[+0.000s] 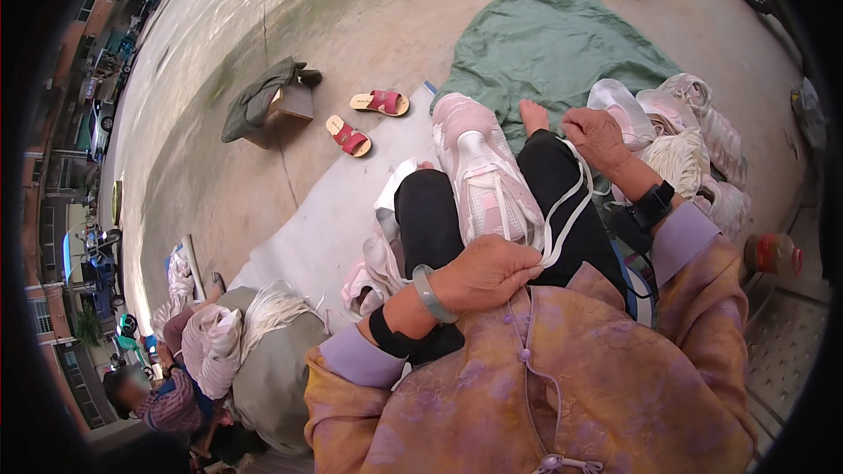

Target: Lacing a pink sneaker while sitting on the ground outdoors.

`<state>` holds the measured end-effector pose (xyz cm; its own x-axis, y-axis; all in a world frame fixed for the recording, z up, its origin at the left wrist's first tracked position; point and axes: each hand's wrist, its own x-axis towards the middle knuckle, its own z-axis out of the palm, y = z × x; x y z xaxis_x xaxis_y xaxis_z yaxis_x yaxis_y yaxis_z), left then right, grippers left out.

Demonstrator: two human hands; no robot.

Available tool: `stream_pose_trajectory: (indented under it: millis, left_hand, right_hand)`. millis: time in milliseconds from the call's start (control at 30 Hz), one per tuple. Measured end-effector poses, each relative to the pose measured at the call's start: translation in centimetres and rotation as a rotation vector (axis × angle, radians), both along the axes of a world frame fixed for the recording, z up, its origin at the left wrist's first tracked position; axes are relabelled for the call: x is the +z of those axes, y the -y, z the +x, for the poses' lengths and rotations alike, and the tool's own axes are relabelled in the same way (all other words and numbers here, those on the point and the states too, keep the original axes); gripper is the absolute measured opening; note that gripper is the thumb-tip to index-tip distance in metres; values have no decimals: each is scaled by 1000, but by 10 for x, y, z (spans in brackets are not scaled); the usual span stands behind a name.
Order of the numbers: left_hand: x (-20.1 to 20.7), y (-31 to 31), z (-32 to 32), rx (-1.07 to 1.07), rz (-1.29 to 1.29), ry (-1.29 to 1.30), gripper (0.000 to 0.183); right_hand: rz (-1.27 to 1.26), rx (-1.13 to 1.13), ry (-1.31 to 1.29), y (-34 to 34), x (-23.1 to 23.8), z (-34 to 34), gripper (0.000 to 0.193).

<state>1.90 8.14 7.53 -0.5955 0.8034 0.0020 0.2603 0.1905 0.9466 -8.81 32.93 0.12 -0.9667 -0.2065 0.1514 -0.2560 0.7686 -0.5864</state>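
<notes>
A pink and white sneaker (481, 162) rests between my knees, its toe pointing away from me. White shoelace (571, 202) runs loosely from its upper to both hands. My left hand (493, 272), with a bangle on its wrist, is closed around the lace near my body. Farther out to the right, my right hand (599, 139) pinches another stretch of lace above my right knee. Whether the two stretches are one lace, I cannot tell. Beside my left knee lie more pink and white shoes (367, 276), partly hidden by my leg and forearm.
Several sneakers (619, 110) and a bundle of white laces (676, 158) lie at right. A green cloth (544, 48) spreads ahead. Red sandals (351, 138) and a cardboard box (285, 110) are at far left. Another person (171, 399) sits lower left by more shoes (211, 347).
</notes>
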Motion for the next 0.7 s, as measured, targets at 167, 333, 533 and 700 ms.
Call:
stream_pose_trajectory:
  millis: [167,333,533,700]
  left_hand:
    - [-19,-10,6,-34,35,26,20]
    - [-24,-15,6,-41,93,1,15]
    - [-18,-11,7,-31,96,102,15]
    - [-20,-8,8,1,100,159,16]
  right_hand:
    - [131,383,-331,87,15,14,9]
    - [475,714,-500,126,20,16,12]
    - [798,881,-464,149,28,23,5]
    - [700,770,-526,147,18,21,7]
